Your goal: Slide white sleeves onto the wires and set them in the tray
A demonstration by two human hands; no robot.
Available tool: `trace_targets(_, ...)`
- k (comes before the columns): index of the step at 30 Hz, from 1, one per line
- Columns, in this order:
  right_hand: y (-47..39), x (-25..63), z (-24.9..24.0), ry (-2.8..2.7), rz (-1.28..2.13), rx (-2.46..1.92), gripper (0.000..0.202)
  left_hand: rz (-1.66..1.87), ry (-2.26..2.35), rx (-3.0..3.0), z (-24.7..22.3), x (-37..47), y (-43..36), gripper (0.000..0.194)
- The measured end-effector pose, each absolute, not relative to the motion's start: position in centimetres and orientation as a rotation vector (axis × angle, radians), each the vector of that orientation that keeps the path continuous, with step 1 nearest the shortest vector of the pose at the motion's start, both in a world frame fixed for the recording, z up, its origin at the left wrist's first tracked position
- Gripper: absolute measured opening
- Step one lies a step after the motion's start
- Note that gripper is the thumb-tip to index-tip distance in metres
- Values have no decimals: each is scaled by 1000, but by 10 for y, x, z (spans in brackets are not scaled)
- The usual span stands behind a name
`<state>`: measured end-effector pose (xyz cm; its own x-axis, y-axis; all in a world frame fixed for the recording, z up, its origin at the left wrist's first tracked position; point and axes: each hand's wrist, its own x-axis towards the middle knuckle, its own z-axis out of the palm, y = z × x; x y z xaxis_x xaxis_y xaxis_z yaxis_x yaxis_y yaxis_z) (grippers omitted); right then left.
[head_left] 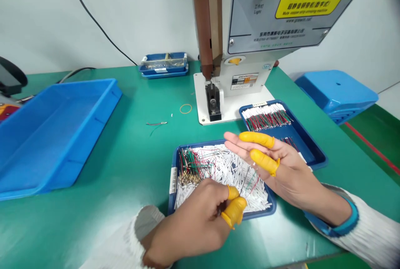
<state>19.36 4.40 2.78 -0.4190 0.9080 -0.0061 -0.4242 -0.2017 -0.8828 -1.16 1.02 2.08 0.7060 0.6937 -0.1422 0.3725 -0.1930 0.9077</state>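
Observation:
My left hand [196,214] is closed in a pinch, yellow finger cots on its thumb and index finger. Between those fingertips are a few thin wires [249,185], dark, green and red, slanting up toward my other palm. My right hand [284,169] is open, fingers stretched out to the left, with yellow cots on the thumb and index finger. Beneath both hands lies a blue tray [171,202] full of short white tubes [215,156]. A bundle of red, green and black wires with brass-coloured ends [190,167] rests at its left side.
A crimping machine [246,73] stands at the back. Right of it, a second blue tray [312,150] holds rows of wires with white ends. A large blue bin [59,127] occupies the left. One loose wire [157,124] and a rubber band [186,109] lie on the green table [125,185].

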Motion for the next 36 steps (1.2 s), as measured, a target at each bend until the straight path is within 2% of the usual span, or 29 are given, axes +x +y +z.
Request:
trace_targets(14,44,194,23,-1109,1773,-774,12,367,832,1874,22,-12,11,20)
trace_targets(36,41,197,19,-1205,1807,-702,29,358,883,1857,22,-10,9,20)
